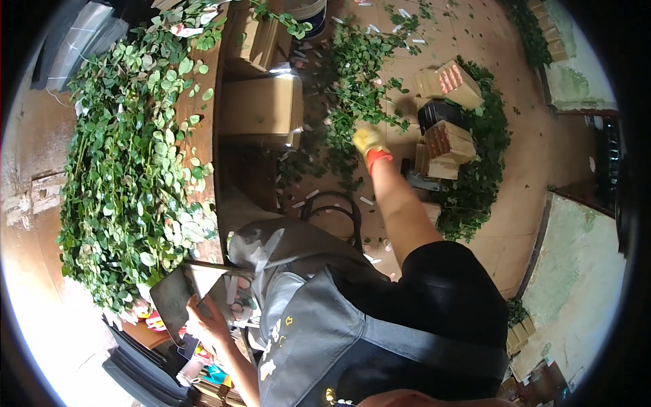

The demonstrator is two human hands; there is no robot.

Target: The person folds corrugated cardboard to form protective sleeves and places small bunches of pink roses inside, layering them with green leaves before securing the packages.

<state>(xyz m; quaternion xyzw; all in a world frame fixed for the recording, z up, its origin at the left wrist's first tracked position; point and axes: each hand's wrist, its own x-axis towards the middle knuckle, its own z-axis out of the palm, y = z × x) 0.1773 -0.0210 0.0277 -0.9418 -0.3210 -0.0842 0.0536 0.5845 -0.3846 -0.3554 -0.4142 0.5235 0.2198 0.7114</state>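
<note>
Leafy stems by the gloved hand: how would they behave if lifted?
The leafy stems would probably sag, lying in a loose heap near the right hand. They seem light for their size, being mostly leaf, and might snag on each other, since they overlap.

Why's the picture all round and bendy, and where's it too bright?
In the head view, the fisheye lens gives the round shape, dark corners and bent edges, as along the pale, green-patched wall; in the head view, white glare swallows the lower left, beside the heap of leafy green stems; also in the head view, the yellow-gloved right hand looks soft, its fingers hard to make out.
</note>
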